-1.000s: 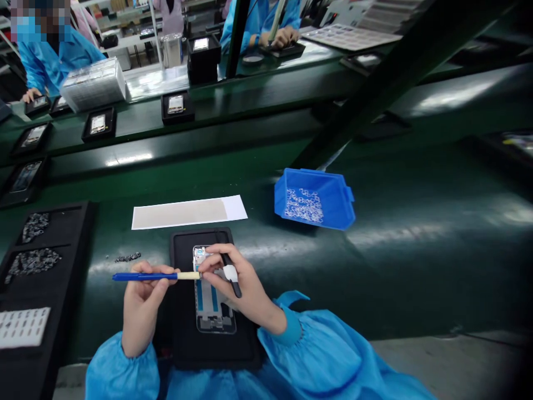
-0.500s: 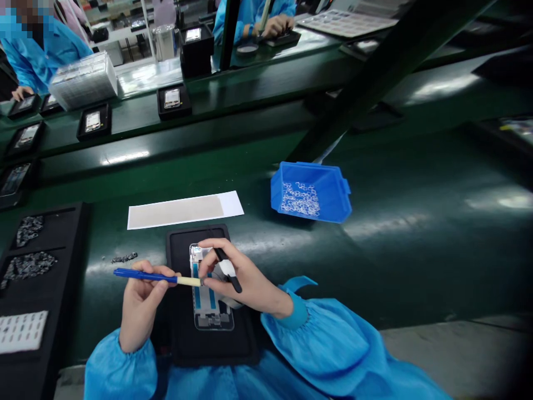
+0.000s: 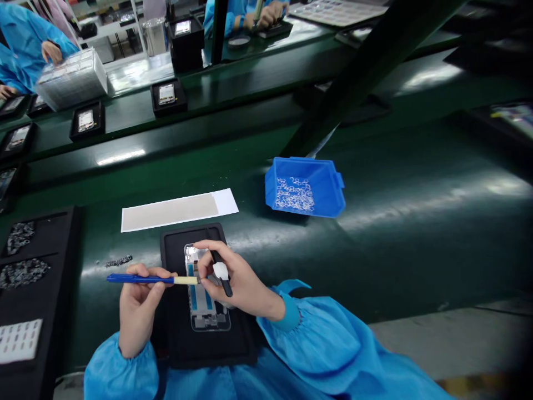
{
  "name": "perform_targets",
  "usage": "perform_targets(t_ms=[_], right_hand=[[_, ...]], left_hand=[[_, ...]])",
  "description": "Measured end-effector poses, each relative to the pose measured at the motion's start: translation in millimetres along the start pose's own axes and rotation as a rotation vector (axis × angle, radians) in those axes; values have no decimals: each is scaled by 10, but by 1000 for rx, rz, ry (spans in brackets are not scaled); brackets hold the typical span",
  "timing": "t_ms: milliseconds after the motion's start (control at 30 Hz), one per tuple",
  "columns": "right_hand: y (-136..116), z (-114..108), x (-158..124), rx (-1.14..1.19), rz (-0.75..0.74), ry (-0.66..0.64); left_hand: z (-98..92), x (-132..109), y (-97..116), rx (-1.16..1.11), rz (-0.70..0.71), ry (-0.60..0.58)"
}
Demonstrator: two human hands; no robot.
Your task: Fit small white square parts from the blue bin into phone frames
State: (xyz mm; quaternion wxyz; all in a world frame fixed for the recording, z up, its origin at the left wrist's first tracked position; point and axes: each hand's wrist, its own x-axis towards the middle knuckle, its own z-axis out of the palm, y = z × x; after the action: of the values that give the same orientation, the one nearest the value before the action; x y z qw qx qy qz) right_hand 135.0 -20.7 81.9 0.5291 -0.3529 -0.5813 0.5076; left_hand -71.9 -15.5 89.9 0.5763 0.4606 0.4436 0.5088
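A slim blue pen-like tool (image 3: 139,278) with a cream end is pinched in my left hand (image 3: 139,308). Its cream end points right and meets the closed thumb and fingertip of my right hand (image 3: 239,280). Whatever sits in that pinch is too small to make out. Across the fingers of my right hand rests a black piece with a white middle (image 3: 220,271). Below both hands an opened phone body (image 3: 208,321) with blue strips lies in a black tray (image 3: 208,351); my right hand hides part of it.
Beyond the tray lie a white strip sheet (image 3: 227,201) and a blue bin (image 3: 328,194) of small clear rings. On the left a black parts tray (image 3: 62,266) holds dark small parts and a white card (image 3: 20,340). Co-workers in blue sleeves (image 3: 25,44) work across the bench.
The view has shifted slightly, so the bench things sit a little further left. A co-worker's hand now rests on the stack of clear trays. My hands keep nearly the same pose.
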Motion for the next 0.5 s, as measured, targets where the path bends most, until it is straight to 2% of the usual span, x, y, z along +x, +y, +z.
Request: perform_targets(t_ms=[267,333,400,500], right_hand=[[109,70,-82,-102,-57,146],[87,17,-108,-163,-66,186],[35,-167,-110,-353,-92,333],[-59,-734,-61,-722,-126,706]], left_hand=[[96,-50,-65,132,173,106],[132,-22,-53,178,207,123],[170,13,-38,235,229,131],[222,61,-36,316,259,126]])
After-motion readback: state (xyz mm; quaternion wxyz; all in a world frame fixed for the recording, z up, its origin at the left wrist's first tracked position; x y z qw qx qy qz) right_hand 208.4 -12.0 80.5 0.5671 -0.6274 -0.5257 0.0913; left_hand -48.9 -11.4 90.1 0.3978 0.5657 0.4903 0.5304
